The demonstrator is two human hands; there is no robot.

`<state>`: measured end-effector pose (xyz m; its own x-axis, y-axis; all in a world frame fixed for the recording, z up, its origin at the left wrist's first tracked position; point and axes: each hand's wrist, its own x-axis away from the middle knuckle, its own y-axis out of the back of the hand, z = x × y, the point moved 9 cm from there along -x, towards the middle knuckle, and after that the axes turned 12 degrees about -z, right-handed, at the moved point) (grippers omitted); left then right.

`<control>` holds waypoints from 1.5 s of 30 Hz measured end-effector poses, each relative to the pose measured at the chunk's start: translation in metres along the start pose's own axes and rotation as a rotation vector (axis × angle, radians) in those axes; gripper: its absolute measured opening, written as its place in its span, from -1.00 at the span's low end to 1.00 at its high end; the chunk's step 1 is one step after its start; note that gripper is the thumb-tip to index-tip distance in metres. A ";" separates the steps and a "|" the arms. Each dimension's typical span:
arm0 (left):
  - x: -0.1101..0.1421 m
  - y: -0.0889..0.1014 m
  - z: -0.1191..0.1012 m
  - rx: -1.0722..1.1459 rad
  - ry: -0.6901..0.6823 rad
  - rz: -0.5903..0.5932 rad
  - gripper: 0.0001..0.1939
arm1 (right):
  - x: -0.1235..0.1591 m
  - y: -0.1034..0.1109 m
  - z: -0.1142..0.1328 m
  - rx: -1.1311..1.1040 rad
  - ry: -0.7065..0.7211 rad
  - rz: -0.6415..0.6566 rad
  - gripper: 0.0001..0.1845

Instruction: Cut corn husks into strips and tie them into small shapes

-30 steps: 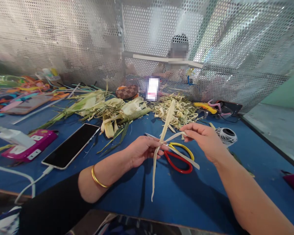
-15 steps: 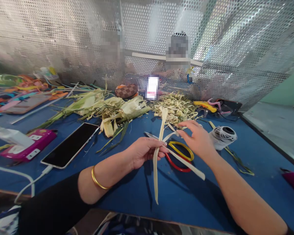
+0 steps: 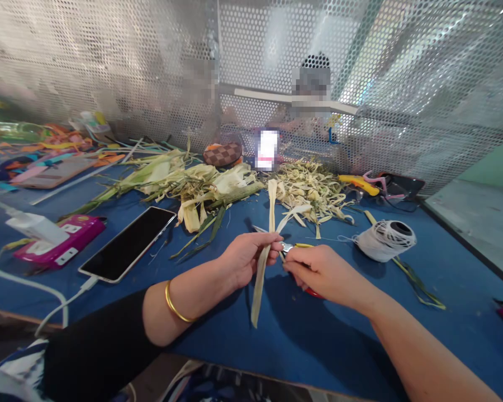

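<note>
My left hand (image 3: 251,257) pinches crossed strips of pale corn husk (image 3: 257,290) between thumb and fingertips. One end stands upright above the thumb, another hangs toward the table, and a shorter one bends off to the upper right. Close by on the right, my right hand (image 3: 318,271) is closed with its fingertips at the crossing, apparently on the strip end that runs lower right; that end is mostly hidden. Under both hands lie scissors (image 3: 304,245) with a yellow and a red handle, largely covered by my right hand.
A heap of curled husk strips (image 3: 312,190) and whole corn husks (image 3: 226,184) lie at the back. A thread spool (image 3: 385,241) stands right. On the left are a phone (image 3: 128,244) on a cable and a magenta power strip (image 3: 77,237). A perforated metal panel (image 3: 260,61) rises behind.
My right hand has come down and toward me from the upper right strip to the lower right one, now covering much of the scissors. My left hand keeps its pinch; the view shifted slightly.
</note>
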<state>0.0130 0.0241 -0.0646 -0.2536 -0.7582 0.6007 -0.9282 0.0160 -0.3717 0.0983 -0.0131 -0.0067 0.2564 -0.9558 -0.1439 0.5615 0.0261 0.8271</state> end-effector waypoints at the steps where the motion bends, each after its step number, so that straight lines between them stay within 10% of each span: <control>1: 0.000 -0.001 0.002 0.022 0.020 0.016 -0.87 | 0.000 -0.001 0.000 0.042 0.017 0.008 -0.71; 8: 0.003 -0.008 0.007 0.043 0.102 0.108 -0.80 | -0.004 0.015 -0.021 0.380 -0.054 -0.056 -0.73; 14: 0.008 -0.007 0.001 0.098 0.040 0.056 -0.79 | 0.005 0.050 0.012 0.257 0.139 -0.554 -0.76; 21: 0.008 -0.008 0.000 0.096 -0.021 0.061 -0.79 | 0.005 0.011 0.008 0.303 0.022 -0.395 -0.83; 30: 0.009 -0.005 0.007 0.079 0.030 0.024 -0.82 | 0.023 -0.024 0.061 0.858 0.610 -0.409 -0.69; 35: 0.007 -0.006 0.004 0.081 0.018 0.039 -0.83 | 0.021 -0.013 0.059 0.465 0.519 -0.340 -0.66; 40: 0.007 -0.008 -0.002 0.041 -0.033 0.092 -0.84 | 0.008 0.047 0.006 0.154 0.051 -0.634 -0.77; 45: 0.007 -0.009 -0.005 0.041 -0.054 0.127 -0.84 | -0.009 0.014 -0.022 -0.054 -0.103 -0.233 -0.75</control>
<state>0.0187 0.0219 -0.0537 -0.3522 -0.7857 0.5086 -0.8775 0.0882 -0.4713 0.1210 0.0018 -0.0056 0.0350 -0.9625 -0.2691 0.6379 -0.1857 0.7474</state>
